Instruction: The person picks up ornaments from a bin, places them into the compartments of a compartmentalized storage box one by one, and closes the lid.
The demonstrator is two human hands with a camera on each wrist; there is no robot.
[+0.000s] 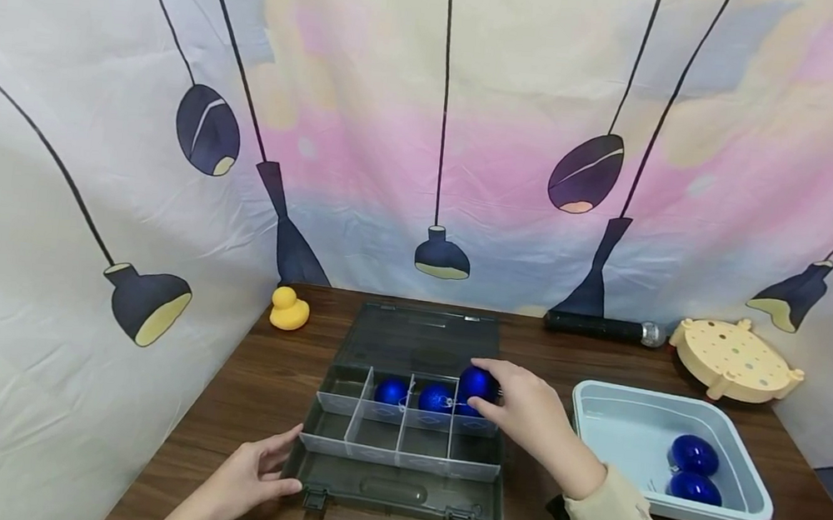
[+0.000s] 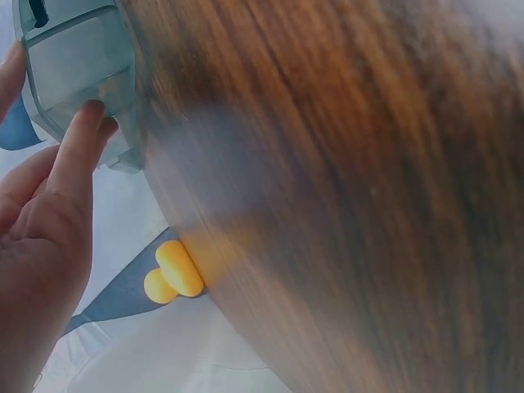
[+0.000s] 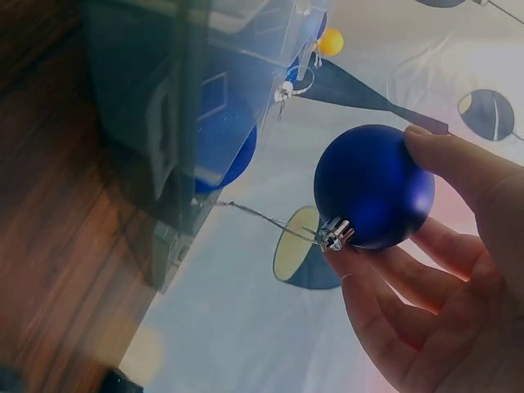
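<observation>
My right hand holds a blue bauble between thumb and fingers, above the back right compartment of a grey divided box. Its silver cap and string show in the right wrist view, the string trailing toward the box. Another blue bauble shows through the box wall below. Two more, a left bauble and a middle bauble, sit in neighbouring back compartments. At the box's front left corner, my left hand rests with fingers extended against the side. The lid lies back, opened.
A pale blue tray with two shiny blue baubles stands to the right. Along the back are a yellow rubber duck, a black microphone and a cream dotted toy. A printed curtain hangs behind the wooden table.
</observation>
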